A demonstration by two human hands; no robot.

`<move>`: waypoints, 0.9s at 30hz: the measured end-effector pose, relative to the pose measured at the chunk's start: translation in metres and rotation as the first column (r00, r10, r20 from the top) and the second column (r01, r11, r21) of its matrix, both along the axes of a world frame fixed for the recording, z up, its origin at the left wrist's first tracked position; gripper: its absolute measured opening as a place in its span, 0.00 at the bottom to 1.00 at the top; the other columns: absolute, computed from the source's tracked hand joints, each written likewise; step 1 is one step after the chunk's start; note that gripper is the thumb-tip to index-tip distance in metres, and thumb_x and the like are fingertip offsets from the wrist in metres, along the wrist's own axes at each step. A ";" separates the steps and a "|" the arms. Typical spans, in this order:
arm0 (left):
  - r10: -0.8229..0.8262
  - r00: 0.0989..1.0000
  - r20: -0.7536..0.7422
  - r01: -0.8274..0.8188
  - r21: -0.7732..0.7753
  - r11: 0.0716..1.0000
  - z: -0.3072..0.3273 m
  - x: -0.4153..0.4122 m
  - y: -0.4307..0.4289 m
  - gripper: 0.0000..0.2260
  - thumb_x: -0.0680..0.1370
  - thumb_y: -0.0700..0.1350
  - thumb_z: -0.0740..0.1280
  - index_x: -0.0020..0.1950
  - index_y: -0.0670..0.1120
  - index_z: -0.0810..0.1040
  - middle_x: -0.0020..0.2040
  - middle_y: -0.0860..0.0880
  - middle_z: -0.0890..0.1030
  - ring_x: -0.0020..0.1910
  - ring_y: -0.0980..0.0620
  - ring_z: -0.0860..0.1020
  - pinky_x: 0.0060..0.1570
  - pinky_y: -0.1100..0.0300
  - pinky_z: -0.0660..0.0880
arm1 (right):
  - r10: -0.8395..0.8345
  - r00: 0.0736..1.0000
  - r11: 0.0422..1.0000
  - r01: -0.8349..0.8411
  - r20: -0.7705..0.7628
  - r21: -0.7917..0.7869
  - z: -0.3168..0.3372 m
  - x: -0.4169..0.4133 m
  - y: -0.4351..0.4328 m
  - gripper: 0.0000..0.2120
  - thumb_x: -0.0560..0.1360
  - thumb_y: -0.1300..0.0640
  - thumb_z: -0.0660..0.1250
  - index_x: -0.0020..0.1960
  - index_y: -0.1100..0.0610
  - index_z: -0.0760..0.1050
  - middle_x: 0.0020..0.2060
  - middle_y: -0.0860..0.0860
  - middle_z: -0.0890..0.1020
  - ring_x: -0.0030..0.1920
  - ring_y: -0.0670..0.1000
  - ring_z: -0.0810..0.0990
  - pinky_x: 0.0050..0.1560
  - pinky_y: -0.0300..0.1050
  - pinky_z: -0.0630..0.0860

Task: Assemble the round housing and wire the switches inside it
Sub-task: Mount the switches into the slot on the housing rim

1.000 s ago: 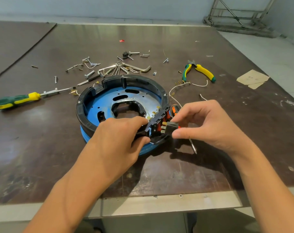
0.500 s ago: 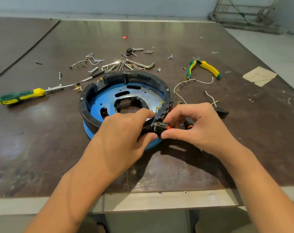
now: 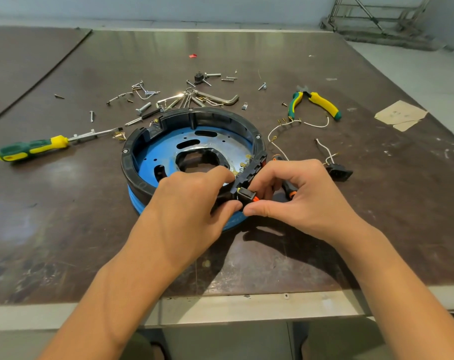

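The round housing (image 3: 142, 146), a black ring on a blue plate, lies flat in the middle of the table. My left hand (image 3: 189, 203) grips its near right rim, thumb outside and fingers inside. My right hand (image 3: 293, 198) pinches a small black switch (image 3: 246, 194) with an orange part, held against the outside of that rim. More orange switches sit in the rim just beyond. A black socket (image 3: 339, 171) with white wires lies to the right of my right hand.
A green-yellow screwdriver (image 3: 33, 149) lies left of the housing. Loose screws, bolts and hex keys (image 3: 218, 98) are scattered behind it. Green-yellow pliers (image 3: 322, 103) and a white wire (image 3: 275, 131) lie at the right. An orange-black screwdriver (image 3: 288, 189) is partly under my right hand. Paper scraps (image 3: 400, 116) sit far right.
My right hand has brought the switch from just off the rim up against it, and both hands have closed together there. The black socket at the right has come into view.
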State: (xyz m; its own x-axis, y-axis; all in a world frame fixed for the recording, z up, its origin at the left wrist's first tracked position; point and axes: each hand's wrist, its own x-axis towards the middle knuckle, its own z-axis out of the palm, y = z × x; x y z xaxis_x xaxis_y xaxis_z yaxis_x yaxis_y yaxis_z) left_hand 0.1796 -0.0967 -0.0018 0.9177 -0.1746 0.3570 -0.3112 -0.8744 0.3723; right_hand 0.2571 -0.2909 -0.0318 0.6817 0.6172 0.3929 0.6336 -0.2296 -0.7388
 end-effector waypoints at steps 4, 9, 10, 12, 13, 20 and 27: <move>0.002 1.000 -0.003 -0.002 0.012 1.000 0.000 0.000 -0.001 0.19 0.73 0.55 0.67 0.58 0.44 0.81 0.44 0.48 0.85 0.42 0.47 0.84 0.43 0.48 0.81 | -0.005 1.000 1.000 0.005 -0.018 0.010 0.000 -0.001 -0.001 0.10 0.68 0.55 0.79 0.46 0.59 0.82 0.37 0.46 0.82 0.38 0.48 0.81 0.40 0.32 0.74; 0.003 1.000 -0.009 -0.002 0.028 1.000 0.000 0.000 -0.002 0.19 0.74 0.55 0.67 0.59 0.45 0.81 0.44 0.48 0.85 0.42 0.49 0.84 0.44 0.51 0.81 | -0.051 0.999 0.998 0.051 -0.020 0.036 0.001 -0.003 0.003 0.12 0.68 0.51 0.78 0.44 0.58 0.82 0.36 0.48 0.82 0.37 0.48 0.81 0.39 0.35 0.75; 0.001 1.000 -0.008 -0.001 0.031 1.000 0.000 0.000 -0.002 0.19 0.74 0.55 0.66 0.59 0.44 0.81 0.44 0.49 0.85 0.42 0.49 0.84 0.44 0.52 0.81 | -0.055 0.998 0.998 0.056 -0.026 0.037 0.001 -0.003 0.004 0.13 0.68 0.51 0.78 0.43 0.58 0.81 0.36 0.48 0.83 0.37 0.48 0.81 0.39 0.36 0.76; -0.001 1.000 -0.006 0.001 0.036 0.999 0.000 0.000 -0.002 0.19 0.74 0.55 0.66 0.59 0.44 0.81 0.44 0.48 0.85 0.42 0.49 0.84 0.43 0.52 0.81 | -0.055 0.997 0.998 0.057 -0.052 0.036 0.001 -0.003 0.005 0.12 0.67 0.52 0.80 0.42 0.58 0.81 0.36 0.49 0.83 0.37 0.49 0.81 0.39 0.38 0.77; 0.000 1.000 -0.004 0.000 0.038 0.999 0.000 0.000 -0.002 0.19 0.74 0.54 0.67 0.59 0.44 0.81 0.44 0.48 0.85 0.42 0.49 0.84 0.43 0.52 0.81 | -0.053 0.997 0.998 0.055 -0.060 0.033 0.001 -0.003 0.005 0.12 0.67 0.52 0.80 0.42 0.58 0.81 0.35 0.49 0.83 0.37 0.49 0.81 0.39 0.38 0.77; 0.001 1.000 0.014 -0.001 0.058 0.998 -0.003 0.000 -0.002 0.17 0.74 0.52 0.69 0.58 0.44 0.80 0.42 0.48 0.85 0.40 0.48 0.84 0.40 0.50 0.81 | -0.061 0.998 0.998 0.061 -0.032 -0.004 0.002 -0.003 0.006 0.11 0.68 0.53 0.80 0.42 0.59 0.82 0.35 0.50 0.82 0.36 0.48 0.80 0.38 0.36 0.76; -0.002 1.000 0.010 0.001 0.059 0.998 -0.004 0.001 -0.002 0.17 0.74 0.53 0.70 0.59 0.44 0.80 0.44 0.48 0.85 0.43 0.49 0.84 0.42 0.50 0.81 | -0.099 0.995 0.995 0.099 -0.015 -0.013 -0.001 -0.006 0.011 0.13 0.66 0.53 0.82 0.42 0.57 0.79 0.33 0.48 0.82 0.35 0.50 0.80 0.34 0.40 0.76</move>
State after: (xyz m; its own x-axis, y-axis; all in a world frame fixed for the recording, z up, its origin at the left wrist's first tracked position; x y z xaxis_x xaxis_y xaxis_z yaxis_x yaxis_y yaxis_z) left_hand 0.1801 -0.0990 -0.0062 0.9136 -0.1974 0.3554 -0.3163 -0.8943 0.3164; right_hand 0.2509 -0.2803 -0.0325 0.7457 0.5509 0.3748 0.5959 -0.2999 -0.7449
